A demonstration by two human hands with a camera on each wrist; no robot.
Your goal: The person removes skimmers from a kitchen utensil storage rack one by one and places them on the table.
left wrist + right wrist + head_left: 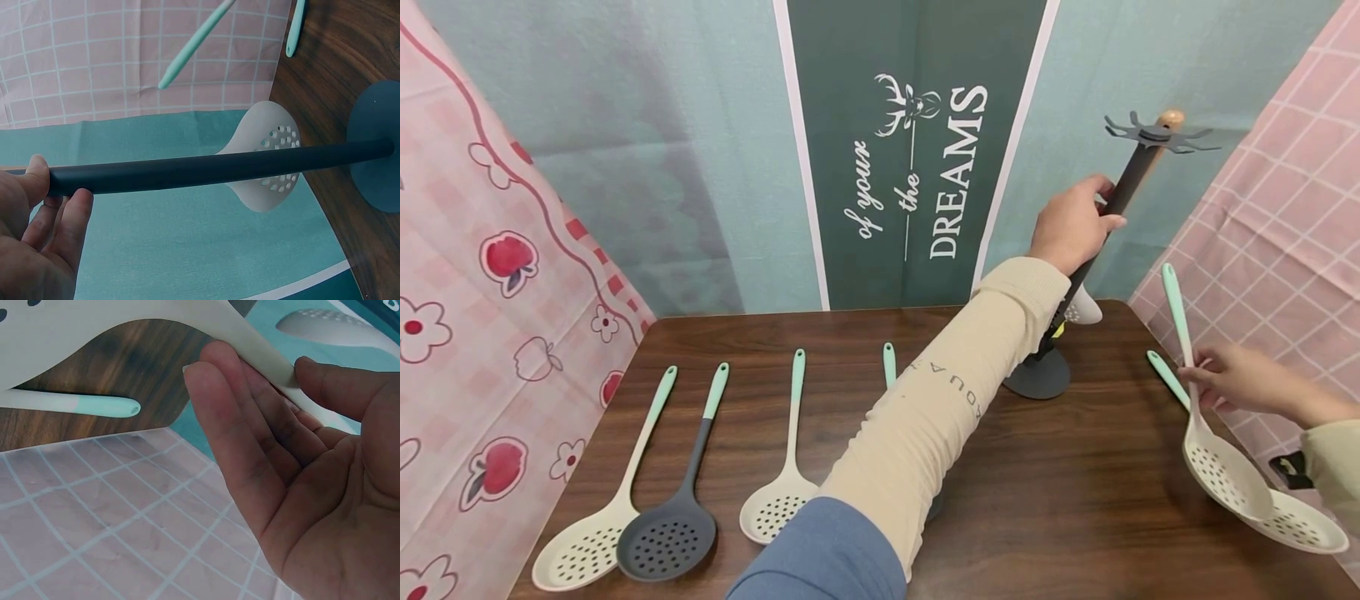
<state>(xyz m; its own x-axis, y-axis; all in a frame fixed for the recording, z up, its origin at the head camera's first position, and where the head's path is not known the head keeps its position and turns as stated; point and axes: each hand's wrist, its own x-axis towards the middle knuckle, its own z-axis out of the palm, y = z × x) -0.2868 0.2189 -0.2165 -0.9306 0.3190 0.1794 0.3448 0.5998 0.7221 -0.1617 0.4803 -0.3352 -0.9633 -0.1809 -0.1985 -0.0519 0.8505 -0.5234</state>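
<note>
In the head view, my left hand (1075,221) grips the dark pole of a utensil rack stand (1131,179), which has a ring of hooks at its top and a round base. A white slotted skimmer (265,128) shows behind that pole, its handle mostly hidden. At the right, my right hand (1243,382) pinches the shaft of a cream skimmer (1225,475) with a mint handle, held up off the table. Beneath it lies another cream skimmer (1303,527), partly covered. The right wrist view shows thumb and fingertips on the held shaft.
On the wooden table (1045,467), at the left, lie a cream skimmer (583,550), a dark grey skimmer (668,537) and a further cream one (775,508). My left sleeve partly covers another mint-handled utensil (890,362). Cloth hangs behind and at both sides.
</note>
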